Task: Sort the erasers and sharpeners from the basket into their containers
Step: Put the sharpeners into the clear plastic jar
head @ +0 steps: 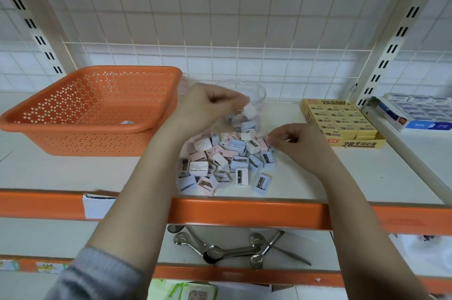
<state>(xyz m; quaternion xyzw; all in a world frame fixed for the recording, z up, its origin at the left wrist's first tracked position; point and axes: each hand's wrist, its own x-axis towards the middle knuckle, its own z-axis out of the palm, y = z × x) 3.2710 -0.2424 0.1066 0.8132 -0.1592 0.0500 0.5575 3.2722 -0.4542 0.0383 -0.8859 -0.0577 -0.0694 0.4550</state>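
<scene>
Sleeve: a grey sleeve [97,272] sits low at the left, on the left arm.
Spoons: shiny metal spoons [227,248] lie in a bunch on the lower shelf, under the orange bar.
Orange bar: the front edge [244,213] of the top shelf is orange and runs from side to side.
Paper tag: a white paper tag [97,204] hangs on the orange bar, left of the left arm.
Shelf: the white shelf [73,172] holds all the sorting things.
Sharpeners: a pile of small blue, pink and white sharpeners [225,160] lies on the shelf, between the two arms. It sits just in front of the jar.
Right hand: the right hand [293,143] is at the right side of the pile. Its fingers are curled and the tips pinch together. I cannot tell if a sharpener is in them.
Left hand: the left hand [208,106] is up over the jar. Its fingers are curled and pinch a small white piece [249,110]. It is too blurry to say more.
Jar: a clear round jar [254,92] stands behind the pile, with some sharpeners inside.
Basket: the orange basket [73,126] with little holes stands at the left, just beside the left hand.
Eraser box: a yellow box [354,144] full of yellow erasers [342,118] sits at the right, near the right hand.
Blue boxes: blue and white boxes [415,114] lie on the next shelf, far right.
Back wall: a white wire grid [220,18] stands behind it all.
</scene>
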